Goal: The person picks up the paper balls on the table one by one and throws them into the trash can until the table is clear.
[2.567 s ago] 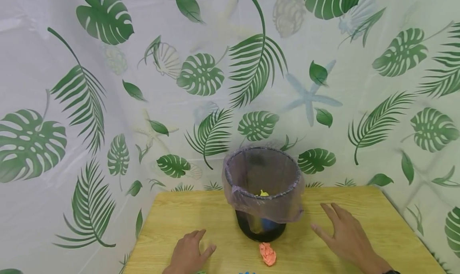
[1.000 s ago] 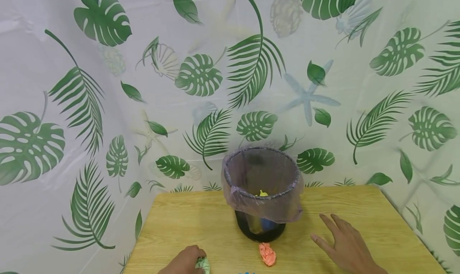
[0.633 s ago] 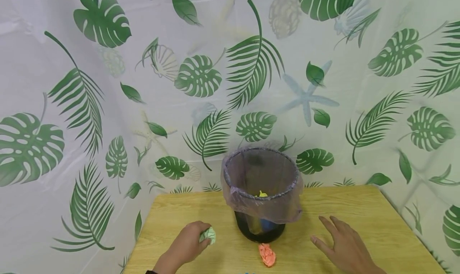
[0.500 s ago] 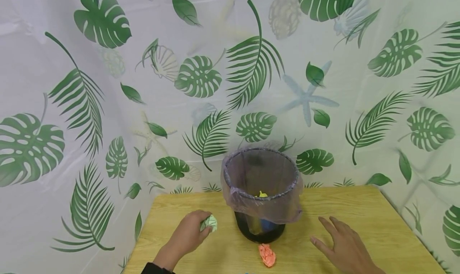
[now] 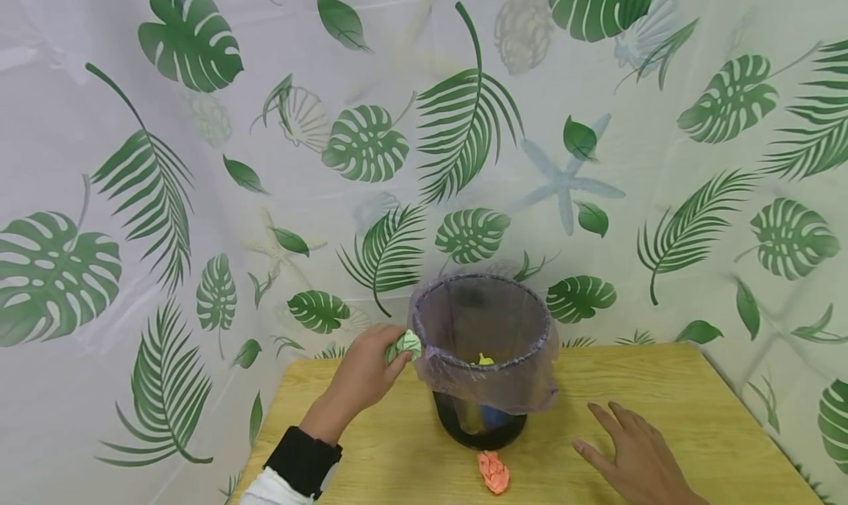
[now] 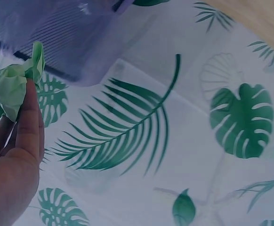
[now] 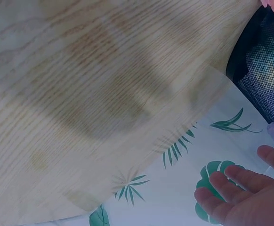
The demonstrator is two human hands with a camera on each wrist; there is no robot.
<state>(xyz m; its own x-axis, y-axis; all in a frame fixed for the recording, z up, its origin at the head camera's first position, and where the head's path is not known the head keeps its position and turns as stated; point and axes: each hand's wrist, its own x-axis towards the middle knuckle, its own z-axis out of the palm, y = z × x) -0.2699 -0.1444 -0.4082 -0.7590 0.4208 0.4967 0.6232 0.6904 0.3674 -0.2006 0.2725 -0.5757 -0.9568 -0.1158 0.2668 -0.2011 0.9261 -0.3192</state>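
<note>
My left hand [image 5: 363, 372] pinches a crumpled ball of light green paper [image 5: 405, 345] between thumb and fingers, right at the left rim of the bin. In the left wrist view the green paper [image 6: 12, 89] overlaps the purple bag lining. The bin [image 5: 481, 437] is black mesh, with a translucent purple bag [image 5: 486, 387] folded over its rim. Inside shows a bit of yellow paper [image 5: 486, 359], and something blue shows through the side. My right hand [image 5: 632, 450] is held over the table to the right of the bin, fingers spread and holding nothing.
A crumpled orange-pink paper ball [image 5: 493, 472] lies on the wooden table [image 5: 397, 461] just in front of the bin. Behind and at both sides hangs a white curtain [image 5: 298, 218] printed with green leaves.
My left hand has picked up the green paper near the table's front and carried it up and forward to the bin's rim. The right hand has barely moved.
</note>
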